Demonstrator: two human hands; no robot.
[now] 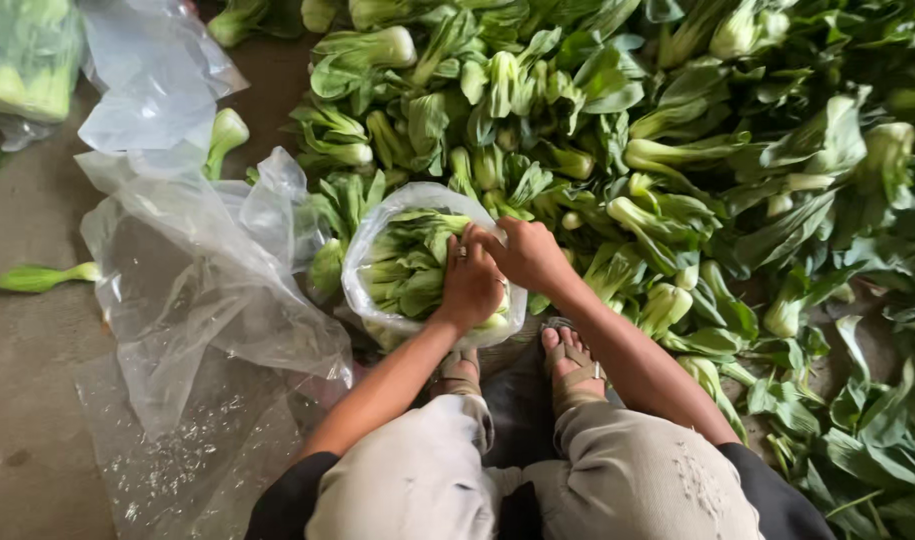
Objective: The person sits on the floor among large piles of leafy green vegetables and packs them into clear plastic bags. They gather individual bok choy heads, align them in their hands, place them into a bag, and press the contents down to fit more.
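**Bagging leafy greens on a concrete floor**

Grey concrete floor carries a clear plastic bag packed with bok choy heads, standing just before the person's sandalled feet. Left hand rests on the bag's open top, fingers together and curled over the greens. Right hand touches it, fingers pinched at the bag's rim. Beyond lies a loose bok choy heap; empty plastic sheets lie at left.

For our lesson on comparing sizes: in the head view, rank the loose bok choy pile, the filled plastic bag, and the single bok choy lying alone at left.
1. Loose bok choy pile
2. Filled plastic bag
3. Single bok choy
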